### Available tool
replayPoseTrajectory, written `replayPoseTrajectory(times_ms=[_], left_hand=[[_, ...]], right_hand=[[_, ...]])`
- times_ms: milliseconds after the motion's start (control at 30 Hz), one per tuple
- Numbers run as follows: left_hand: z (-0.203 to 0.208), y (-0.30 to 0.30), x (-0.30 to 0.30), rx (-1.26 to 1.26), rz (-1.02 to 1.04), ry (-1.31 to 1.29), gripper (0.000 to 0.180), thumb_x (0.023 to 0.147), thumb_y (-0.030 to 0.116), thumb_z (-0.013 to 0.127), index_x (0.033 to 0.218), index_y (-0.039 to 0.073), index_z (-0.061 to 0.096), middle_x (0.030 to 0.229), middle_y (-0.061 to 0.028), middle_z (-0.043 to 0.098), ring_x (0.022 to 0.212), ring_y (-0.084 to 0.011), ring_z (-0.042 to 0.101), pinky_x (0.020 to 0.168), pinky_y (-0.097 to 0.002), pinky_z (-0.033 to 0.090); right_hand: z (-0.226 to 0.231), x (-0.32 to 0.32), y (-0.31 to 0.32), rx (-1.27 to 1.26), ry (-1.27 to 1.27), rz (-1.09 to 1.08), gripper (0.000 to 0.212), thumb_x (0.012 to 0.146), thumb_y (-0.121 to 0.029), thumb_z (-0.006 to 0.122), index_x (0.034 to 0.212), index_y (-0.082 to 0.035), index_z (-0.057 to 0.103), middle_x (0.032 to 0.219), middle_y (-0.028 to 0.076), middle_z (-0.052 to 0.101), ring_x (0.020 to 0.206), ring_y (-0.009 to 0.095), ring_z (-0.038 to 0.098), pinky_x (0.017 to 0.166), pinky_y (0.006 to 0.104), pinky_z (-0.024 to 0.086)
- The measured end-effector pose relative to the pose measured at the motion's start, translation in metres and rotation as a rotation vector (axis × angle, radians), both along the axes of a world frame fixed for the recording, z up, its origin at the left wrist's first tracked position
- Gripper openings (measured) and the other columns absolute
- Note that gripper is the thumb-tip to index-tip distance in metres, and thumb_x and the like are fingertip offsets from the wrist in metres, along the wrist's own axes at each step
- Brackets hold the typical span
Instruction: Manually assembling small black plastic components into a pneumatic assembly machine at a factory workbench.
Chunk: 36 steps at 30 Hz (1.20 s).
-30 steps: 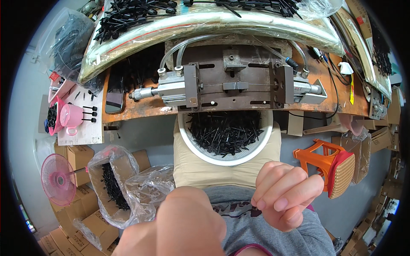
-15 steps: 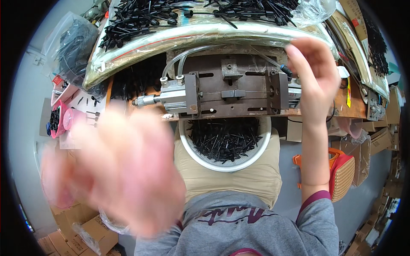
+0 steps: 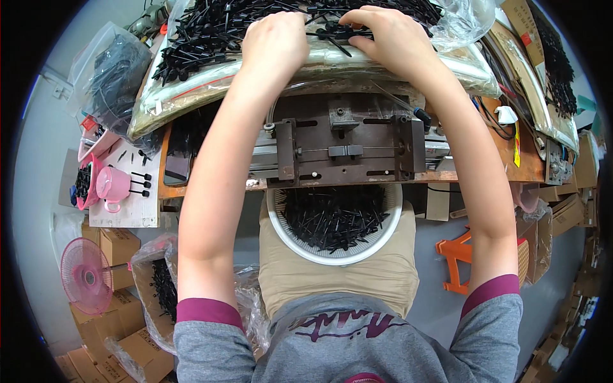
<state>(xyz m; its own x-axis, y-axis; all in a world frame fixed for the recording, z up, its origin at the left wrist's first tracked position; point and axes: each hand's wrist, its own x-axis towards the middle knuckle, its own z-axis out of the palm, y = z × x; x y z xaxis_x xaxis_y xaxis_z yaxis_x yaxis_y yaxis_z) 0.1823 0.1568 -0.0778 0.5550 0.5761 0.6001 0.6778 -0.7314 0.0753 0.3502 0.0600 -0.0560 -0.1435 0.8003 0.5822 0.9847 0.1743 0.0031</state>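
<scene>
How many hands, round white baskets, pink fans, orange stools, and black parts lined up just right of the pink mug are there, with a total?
Left hand and right hand: 2
Round white basket: 1
Pink fan: 1
Orange stool: 1
Black parts right of the pink mug: 3
Total: 8

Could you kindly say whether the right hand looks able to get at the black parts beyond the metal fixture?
Likely yes: the right hand is at these black parts, with nothing visible in between.
</scene>
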Motion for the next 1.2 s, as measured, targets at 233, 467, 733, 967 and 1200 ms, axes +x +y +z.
replayPoseTrajectory(times_ms=[233, 467, 733, 967, 1200], left_hand=[[0.025, -0.016, -0.026, -0.070, 0.040, 0.040, 0.023, 0.081, 0.018, 0.067, 0.104, 0.013, 0.071, 0.097, -0.0118, 0.071, 0.089, -0.0294, 0.068, 0.077, -0.0387, 0.053], [0.042, -0.075, -0.054, -0.436, -0.111, -0.590, 0.017, 0.083, 0.016, 0.070, 0.094, 0.003, 0.070, 0.094, -0.0131, 0.069, 0.080, -0.0182, 0.069, 0.065, -0.0301, 0.051], [0.004, -0.143, -0.075, -0.683, -0.521, -0.644, 0.025, 0.075, -0.010, 0.072, 0.100, -0.005, 0.066, 0.113, -0.0105, 0.056, 0.084, -0.0143, 0.065, 0.071, -0.0239, 0.060], [-0.063, -0.183, -0.075, -0.435, -0.400, -0.293, 0.026, 0.073, 0.001, 0.076, 0.097, 0.000, 0.070, 0.119, -0.0128, 0.065, 0.089, -0.0214, 0.070, 0.074, -0.0284, 0.057], [-0.090, -0.189, -0.061, -0.162, -0.314, -0.103, 0.027, 0.066, 0.011, 0.079, 0.090, 0.005, 0.070, 0.117, -0.0063, 0.067, 0.070, -0.0164, 0.066, 0.062, -0.0271, 0.050]], right_hand=[[0.010, 0.008, 0.003, -0.042, 0.189, 0.113, 0.024, 0.076, -0.014, 0.064, 0.099, -0.007, 0.068, 0.086, 0.012, 0.069, 0.082, 0.029, 0.067, 0.073, 0.0377, 0.053], [0.018, 0.033, 0.016, 0.021, 0.768, 0.108, 0.025, 0.077, -0.004, 0.067, 0.101, 0.001, 0.065, 0.072, 0.006, 0.064, 0.062, 0.011, 0.058, 0.057, 0.0251, 0.048], [0.030, 0.058, 0.008, -0.010, 1.443, 0.211, 0.018, 0.088, -0.007, 0.061, 0.103, 0.001, 0.057, 0.078, 0.008, 0.062, 0.061, 0.012, 0.060, 0.055, 0.0233, 0.052], [0.032, 0.057, -0.008, 0.011, 1.438, 0.271, 0.011, 0.092, -0.012, 0.060, 0.094, -0.001, 0.062, 0.084, 0.008, 0.066, 0.068, 0.011, 0.061, 0.061, 0.0227, 0.052], [0.032, 0.040, -0.026, 0.083, 1.180, 0.138, 0.010, 0.093, -0.011, 0.059, 0.098, -0.003, 0.055, 0.086, 0.006, 0.062, 0.072, 0.011, 0.060, 0.064, 0.0232, 0.050]])
